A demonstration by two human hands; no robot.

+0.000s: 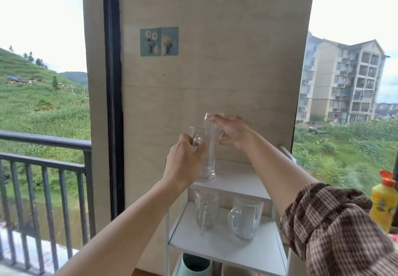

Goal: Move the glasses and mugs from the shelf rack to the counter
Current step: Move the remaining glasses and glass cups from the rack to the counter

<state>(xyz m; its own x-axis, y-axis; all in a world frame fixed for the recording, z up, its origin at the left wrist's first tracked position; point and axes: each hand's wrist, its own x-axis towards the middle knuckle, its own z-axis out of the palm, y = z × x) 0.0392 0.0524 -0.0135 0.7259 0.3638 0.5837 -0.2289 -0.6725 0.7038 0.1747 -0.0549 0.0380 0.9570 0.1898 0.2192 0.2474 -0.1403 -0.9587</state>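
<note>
My left hand [183, 163] grips the handle of a tall clear glass mug [206, 159], which is just above or touching the top shelf of the white rack [241, 181]. My right hand [231, 132] holds a second clear glass [212, 125] higher up, tilted, right behind the mug. On the middle shelf [217, 243] stand two more clear glass mugs: one on the left [205, 209], one on the right [245, 219]. On the lowest visible level sit a pale green mug [195, 265] and a white mug [234, 270], both partly cut off.
The rack stands against a beige wall panel [215, 71] with two sticker hooks [159, 41]. A yellow bottle with an orange cap [384, 202] stands at the right. Windows flank the panel; a dark balcony railing [43, 146] is at the left.
</note>
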